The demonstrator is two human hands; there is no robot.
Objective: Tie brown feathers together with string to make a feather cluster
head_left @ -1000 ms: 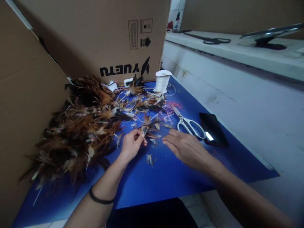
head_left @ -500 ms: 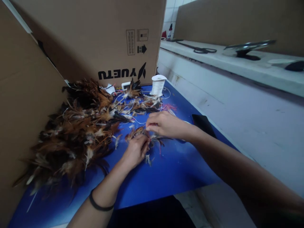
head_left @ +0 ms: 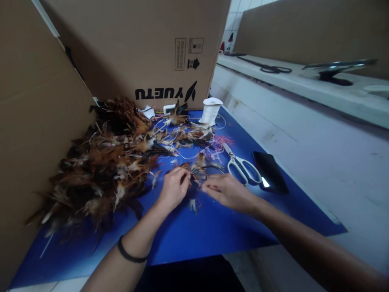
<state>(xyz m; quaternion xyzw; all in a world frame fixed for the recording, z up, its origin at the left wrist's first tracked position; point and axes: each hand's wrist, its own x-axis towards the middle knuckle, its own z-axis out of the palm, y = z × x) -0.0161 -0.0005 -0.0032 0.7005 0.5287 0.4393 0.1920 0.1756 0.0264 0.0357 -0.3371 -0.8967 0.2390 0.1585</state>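
Note:
My left hand (head_left: 172,190) pinches a small bunch of brown and black feathers (head_left: 197,172) on the blue mat (head_left: 212,227). My right hand (head_left: 226,192) lies just right of it, fingertips at the same bunch and on a thin pink thread. A big heap of brown, black and white feathers (head_left: 103,162) covers the mat's left part. White-handled scissors (head_left: 241,165) lie right of my hands, beside a black phone (head_left: 269,172). A white spool of thread (head_left: 210,110) stands at the back.
Large cardboard boxes (head_left: 146,48) wall in the mat at the back and left. A white ledge (head_left: 304,81) on the right carries black scissors (head_left: 270,68) and a dark stand. Loose feathers and white threads are scattered mid-mat.
My right hand reached up over the feathers near the scissors, then drew back toward me. It now rests by the left hand at the small bunch, and the scissors show again.

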